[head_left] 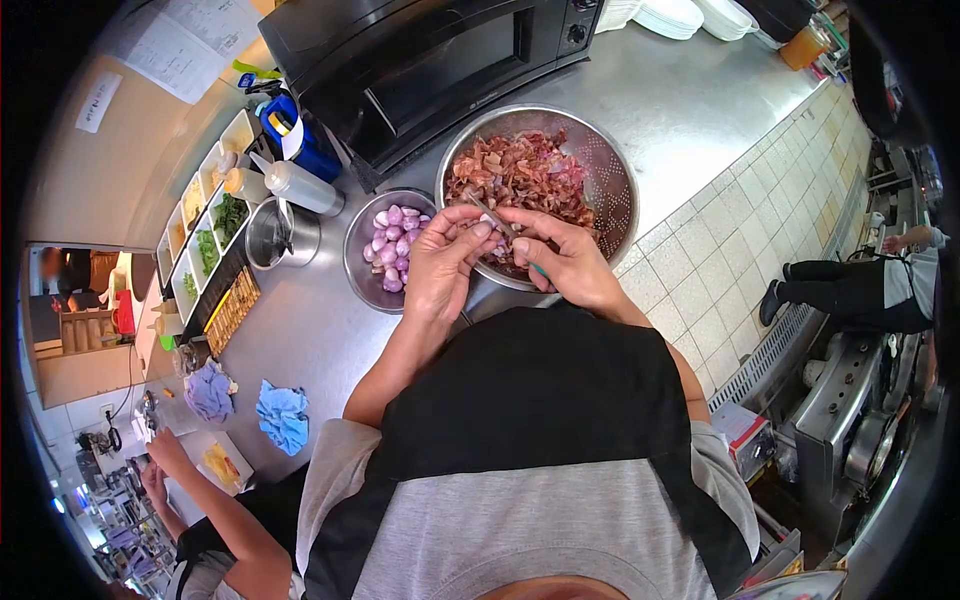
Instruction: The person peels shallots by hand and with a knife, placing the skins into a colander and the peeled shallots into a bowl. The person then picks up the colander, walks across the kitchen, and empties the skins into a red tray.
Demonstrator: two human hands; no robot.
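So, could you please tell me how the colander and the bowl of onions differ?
The colander is wide, the bowl clearly smaller. The colander's wall is dotted with holes, while I can make out none in the bowl's. The colander holds crumpled, reddish-brown skins; the bowl holds smooth, purple-and-white onions. Both are round, metallic and on the counter.

black oven [430, 75] at the back of the metal surface [330, 330], stacked white plates [668, 17] beyond it, blue cloth [283, 416] near a purple cloth [209, 391], tray of chopped greens [208, 250] along the wall
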